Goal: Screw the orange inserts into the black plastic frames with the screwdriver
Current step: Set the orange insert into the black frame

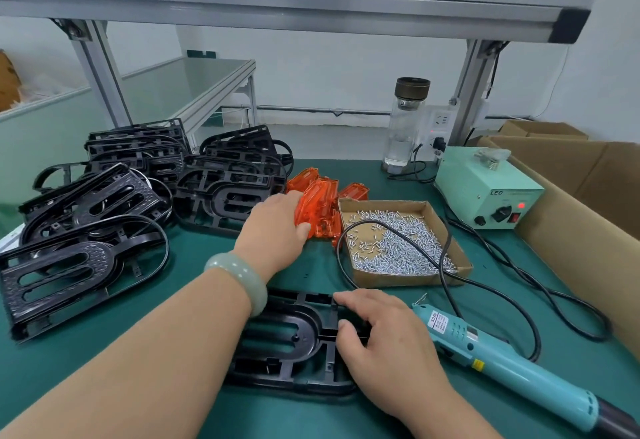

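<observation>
One black plastic frame [294, 338] lies flat on the green mat near the front edge. My right hand [384, 341] rests on its right end, fingers spread on the frame. My left hand [277, 230] reaches to the pile of orange inserts [322, 203] and closes its fingers on one orange insert at the pile's left side. A teal electric screwdriver [498, 352] lies on the mat just right of my right hand, tip pointing away from me. Nobody holds it.
Stacks of black frames [104, 217] fill the left of the bench. A cardboard tray of small silver screws [398, 241] sits behind the screwdriver, its black cable looped over it. A teal power unit [485, 192], a glass bottle [405, 127] and open cardboard boxes [571, 203] stand at the right.
</observation>
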